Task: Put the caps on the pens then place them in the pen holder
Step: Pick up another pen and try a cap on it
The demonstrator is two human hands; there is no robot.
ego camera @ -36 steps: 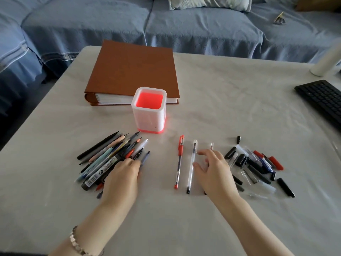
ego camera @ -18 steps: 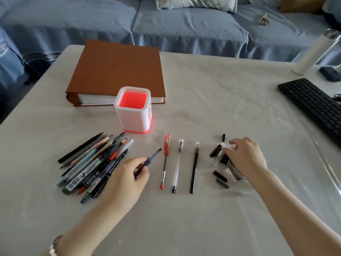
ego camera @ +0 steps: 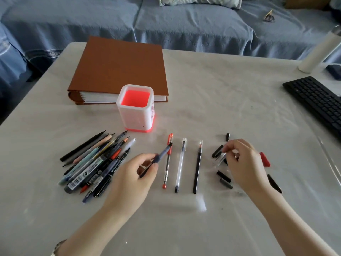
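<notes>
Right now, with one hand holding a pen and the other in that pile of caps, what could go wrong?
The left hand grips a blue pen with its tip bare, close to the red pen; it might mark the pale table cover or knock that pen askew.
The right hand reaches among mixed loose caps, black, red and clear; it could pick one that does not fit.
The clear ones barely show against the cover, so one may be missed.

left hand point(ego camera: 132, 174) — grips blue pen point(ego camera: 162, 154) | right hand point(ego camera: 241, 163) — over loose caps point(ego camera: 223, 176)
</notes>
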